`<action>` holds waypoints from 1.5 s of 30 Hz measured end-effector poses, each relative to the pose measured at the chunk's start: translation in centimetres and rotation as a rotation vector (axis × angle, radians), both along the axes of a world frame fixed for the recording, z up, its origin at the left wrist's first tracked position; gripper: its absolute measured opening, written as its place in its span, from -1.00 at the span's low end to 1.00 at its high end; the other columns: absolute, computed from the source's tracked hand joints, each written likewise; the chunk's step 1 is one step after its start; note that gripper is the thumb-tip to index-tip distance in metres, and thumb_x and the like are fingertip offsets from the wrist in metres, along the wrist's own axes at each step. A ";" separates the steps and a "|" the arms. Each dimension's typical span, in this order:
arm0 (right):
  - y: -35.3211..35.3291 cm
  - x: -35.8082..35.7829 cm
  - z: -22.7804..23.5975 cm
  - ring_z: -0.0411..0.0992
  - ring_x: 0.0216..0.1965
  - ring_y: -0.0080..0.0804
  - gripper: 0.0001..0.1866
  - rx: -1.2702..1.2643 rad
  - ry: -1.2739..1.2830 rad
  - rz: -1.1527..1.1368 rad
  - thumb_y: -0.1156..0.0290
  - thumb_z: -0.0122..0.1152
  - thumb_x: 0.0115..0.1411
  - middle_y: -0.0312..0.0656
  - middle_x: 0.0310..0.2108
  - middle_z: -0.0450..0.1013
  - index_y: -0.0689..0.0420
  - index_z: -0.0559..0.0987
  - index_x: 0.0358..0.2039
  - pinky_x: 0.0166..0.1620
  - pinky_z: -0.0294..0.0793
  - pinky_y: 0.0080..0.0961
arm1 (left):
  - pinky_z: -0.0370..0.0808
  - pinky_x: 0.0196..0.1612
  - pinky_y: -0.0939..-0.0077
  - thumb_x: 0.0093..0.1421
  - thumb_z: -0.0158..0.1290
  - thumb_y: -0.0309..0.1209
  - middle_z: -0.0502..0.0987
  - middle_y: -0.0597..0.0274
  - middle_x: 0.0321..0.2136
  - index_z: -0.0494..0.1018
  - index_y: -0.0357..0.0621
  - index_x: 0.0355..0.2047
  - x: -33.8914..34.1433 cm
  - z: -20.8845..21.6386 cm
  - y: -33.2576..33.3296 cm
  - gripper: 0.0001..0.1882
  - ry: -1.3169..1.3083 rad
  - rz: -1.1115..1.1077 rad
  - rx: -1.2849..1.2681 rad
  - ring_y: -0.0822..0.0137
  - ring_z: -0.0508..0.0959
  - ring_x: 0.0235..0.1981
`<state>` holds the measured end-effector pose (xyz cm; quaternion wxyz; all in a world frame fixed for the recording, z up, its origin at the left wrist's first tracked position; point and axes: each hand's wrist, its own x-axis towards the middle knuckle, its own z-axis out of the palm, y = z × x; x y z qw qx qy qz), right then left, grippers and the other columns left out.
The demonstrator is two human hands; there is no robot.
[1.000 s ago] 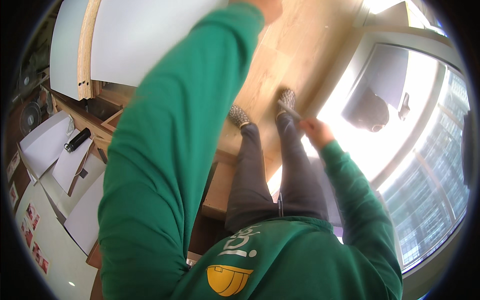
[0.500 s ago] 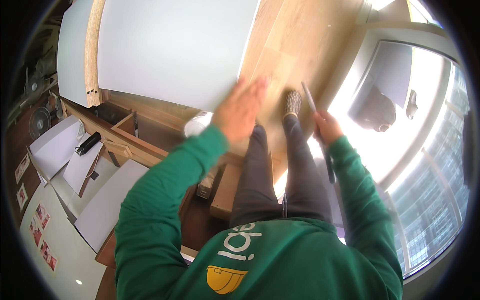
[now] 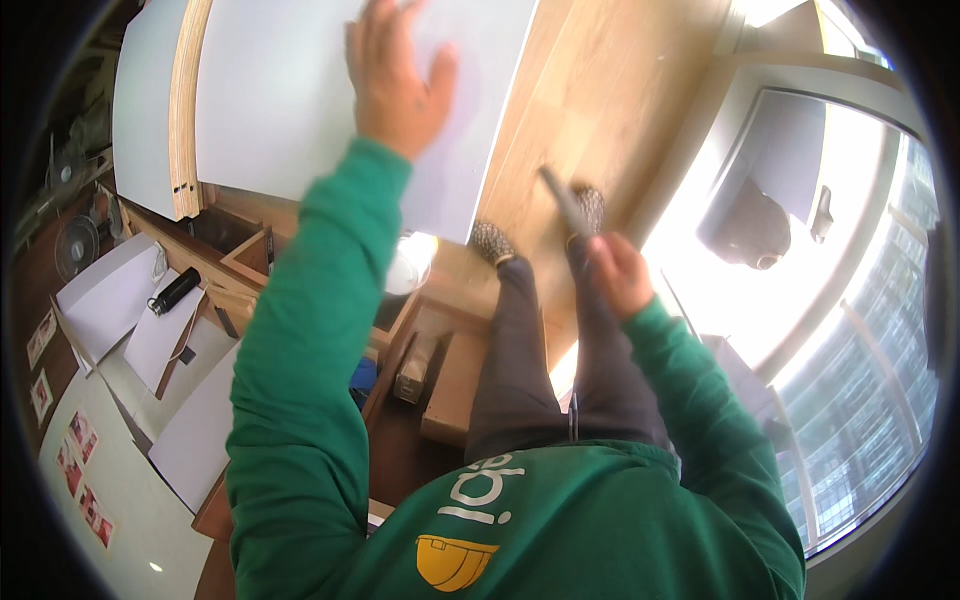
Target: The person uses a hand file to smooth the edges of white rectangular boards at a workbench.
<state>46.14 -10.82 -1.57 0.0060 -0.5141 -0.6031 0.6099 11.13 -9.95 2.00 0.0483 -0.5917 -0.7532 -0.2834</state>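
Over the large white panel (image 3: 290, 110) at the upper left, my left hand (image 3: 395, 85) is open with its fingers spread. I cannot tell whether it rests on the surface or hovers just above it. My right hand (image 3: 622, 275) is closed around a long, narrow file-like tool (image 3: 566, 203), blurred by motion. The grey end of the tool points up and left, toward the panel's right edge; its other end is hidden by the hand. Wood shows along the edge of a second pale panel (image 3: 150, 110) on the left.
Beneath the panels is a wooden cabinet frame (image 3: 245, 258) with open compartments. A white round container (image 3: 405, 268) stands by my left forearm, above a cardboard box (image 3: 455, 385). A window ledge (image 3: 740, 290) with a dark bag (image 3: 750, 230) runs along the right. Farther left are a black bottle (image 3: 176, 290) and a fan (image 3: 77, 247).
My left hand has moved up and left from the panel's near corner to over its surface. My right hand has shifted left with the tool, whose tip has swung left.
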 end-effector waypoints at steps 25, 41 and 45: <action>-0.3 -9.8 -3.2 0.27 -0.61 -0.19 -0.61 0.086 0.369 0.075 0.12 0.15 0.38 -0.02 -0.64 0.36 0.19 0.53 -0.43 -0.47 0.35 -0.28 | -0.05 0.46 0.09 0.39 -0.10 -0.06 0.18 0.04 0.40 0.28 -0.11 0.31 -7.2 -2.8 4.6 -0.41 0.012 0.297 -0.237 0.02 0.09 0.43; 6.6 -14.9 -1.7 0.31 -0.62 -0.32 -0.60 -0.068 0.267 -0.073 0.12 0.11 0.41 -0.03 -0.66 0.33 0.21 0.52 -0.42 -0.49 0.33 -0.31 | -0.03 0.45 0.06 0.38 -0.07 -0.08 0.20 0.03 0.39 0.30 -0.12 0.30 -7.2 -2.9 4.8 -0.42 0.022 0.265 -0.216 -0.01 0.11 0.42; 7.9 -15.8 -1.1 0.20 -0.62 -0.37 -0.59 -0.051 0.216 -0.107 0.13 0.10 0.41 -0.03 -0.67 0.28 0.21 0.51 -0.43 -0.50 0.30 -0.32 | -0.04 0.45 0.06 0.38 -0.06 -0.07 0.20 0.04 0.39 0.30 -0.11 0.30 -7.1 -3.0 4.7 -0.42 0.002 0.281 -0.229 0.00 0.11 0.42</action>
